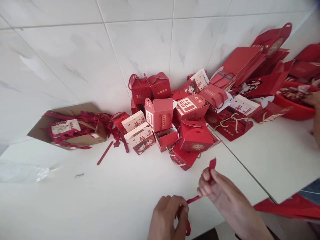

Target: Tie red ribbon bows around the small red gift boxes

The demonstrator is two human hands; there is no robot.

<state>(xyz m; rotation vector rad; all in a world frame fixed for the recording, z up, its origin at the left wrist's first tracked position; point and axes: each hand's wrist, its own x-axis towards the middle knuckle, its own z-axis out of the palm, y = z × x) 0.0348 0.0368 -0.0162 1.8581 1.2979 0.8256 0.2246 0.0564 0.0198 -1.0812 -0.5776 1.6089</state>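
Observation:
Near the table's front edge, my left hand (167, 215) is closed in a pinch on a red ribbon (193, 199). My right hand (217, 186) grips the same ribbon higher up, and a short end sticks out above its thumb. A strip of ribbon runs between the two hands. Part of it hangs below my left fingers, where the hand hides most of it. Just beyond my hands stands a pile of red gift boxes (197, 135), some with cord handles, touching neither hand.
An open cardboard box (97, 135) with red ribbons lies at the left against the tiled wall (140, 43). A clear plastic bag (22, 171) is at the far left. Rightward are more red boxes and a red basin (297, 106), with another person's hand (312, 99) at it.

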